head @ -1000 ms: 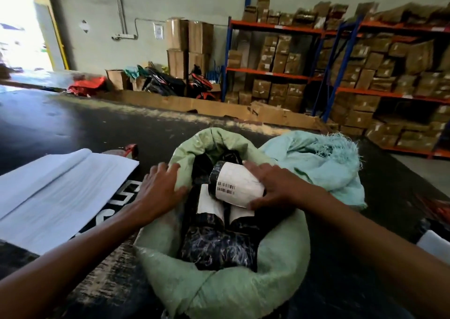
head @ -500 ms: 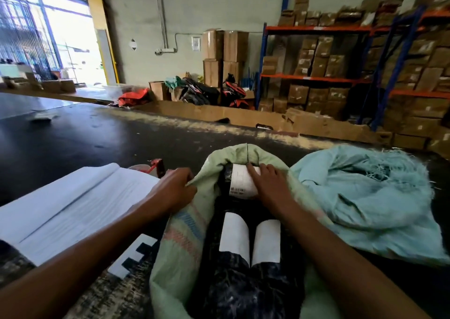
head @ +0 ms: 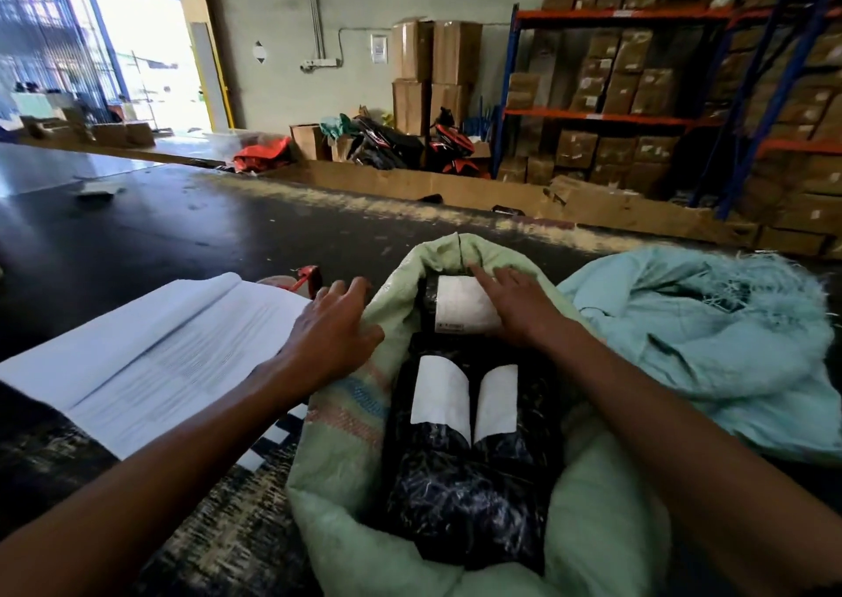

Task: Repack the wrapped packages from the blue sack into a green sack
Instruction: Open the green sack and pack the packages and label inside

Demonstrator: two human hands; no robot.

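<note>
head view, looking down (close) at sack (head: 346, 450)

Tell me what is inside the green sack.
The green sack holds three black wrapped packages with white labels: two side by side, one beyond them under the right hand. Anything beneath them is covered.

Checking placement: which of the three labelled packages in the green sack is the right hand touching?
The far package, lying crosswise by the sack's mouth under the right hand. The two near ones lie side by side, untouched.
</note>
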